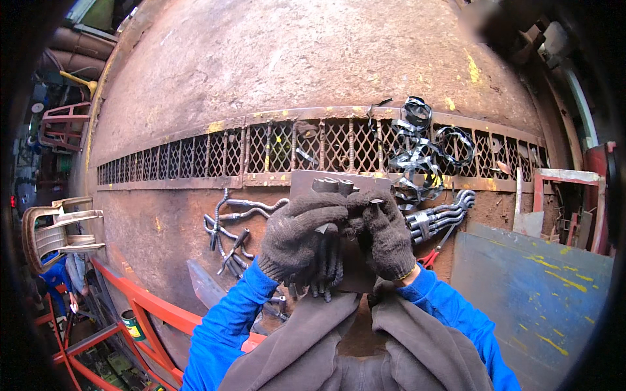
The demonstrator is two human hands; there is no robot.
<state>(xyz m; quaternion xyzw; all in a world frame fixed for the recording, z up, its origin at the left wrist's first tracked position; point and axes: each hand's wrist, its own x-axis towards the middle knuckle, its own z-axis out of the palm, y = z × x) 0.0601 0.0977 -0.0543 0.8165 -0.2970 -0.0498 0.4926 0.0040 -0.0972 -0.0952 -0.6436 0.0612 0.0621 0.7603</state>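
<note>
Both hands wear dark knitted gloves and meet in front of my lap. My left hand [298,231] has curled fingers lying over a bundle of bent dark metal rods [328,266]; thick rounded rod ends show just above the fingers. My right hand [388,238] is closed against the bundle's right side, fingertips touching those of the left. A small shiny tip shows at its fingers, but what it pinches is hidden. Beneath the bundle is a flat brown plate [305,181].
Loose bent rods [228,225] lie left, a taped rod bundle [430,218] right, beside red-handled cutters [430,257]. Tangled black strapping [417,156] covers part of a floor grate [215,153]. A metal sheet [535,293], red frame [153,303] and white chair [62,231] stand around. Another person [62,280] is far left.
</note>
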